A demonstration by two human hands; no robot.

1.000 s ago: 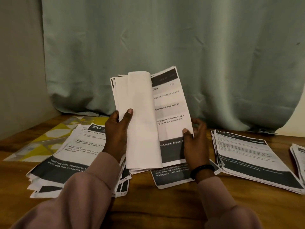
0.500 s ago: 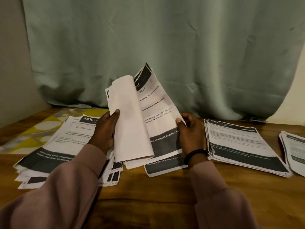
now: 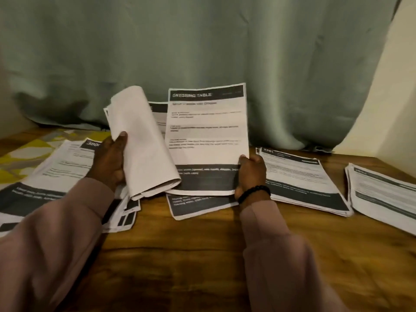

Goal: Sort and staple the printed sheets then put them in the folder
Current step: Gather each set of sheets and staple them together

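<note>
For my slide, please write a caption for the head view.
Left hand holds folded-back pages; right hand pulls one sheet aside.

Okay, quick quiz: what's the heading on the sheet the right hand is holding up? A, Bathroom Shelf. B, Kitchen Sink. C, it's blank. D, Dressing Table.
D: the sheet pinched at its lower right edge by the right hand has a dark top band reading DRESSING TABLE.
</note>
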